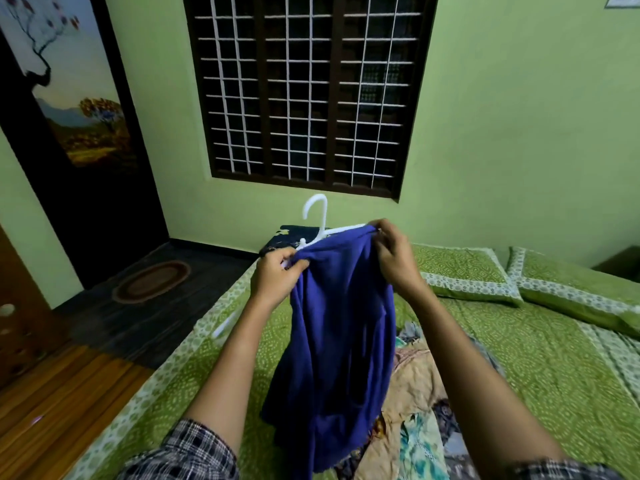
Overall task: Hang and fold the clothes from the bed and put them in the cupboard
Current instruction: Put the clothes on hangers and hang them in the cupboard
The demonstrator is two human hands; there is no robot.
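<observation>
**Hanging step, head view.** At the bed's left edge lies a spare white hanger [225, 325], untouched. The left hand [277, 277] is curled, thumb and fingers pinching the blue garment [341, 327] where it meets the left arm of the white hanger [324, 216]. Whether it also grips the plastic cannot be told.

The white hanger is held in the air above the bed [540, 368], hook uppermost and tilted, with its left arm lower than its right. The blue garment hangs from it in one long, bunched fall toward the bed's near edge. The right hand [394, 258] is curled over the fabric at the hanger's right end, fingertips gathering the cloth there.

Below and to the right, a pile of mixed clothes [419, 389] waits by the near edge. Two pillows [465, 277] lie along the far edge toward the right corner.

**Judgement.** The garment appears draped on the hanger but not yet seated.
- Each shoulder should be drawn fully over its arm end.
- The hanger should be levelled and the neck centred under the hook.
- The cloth should hang free of twists before either hand lets go to take the hook.
- The lower left arm is the likelier place for the fabric to slide off.
</observation>
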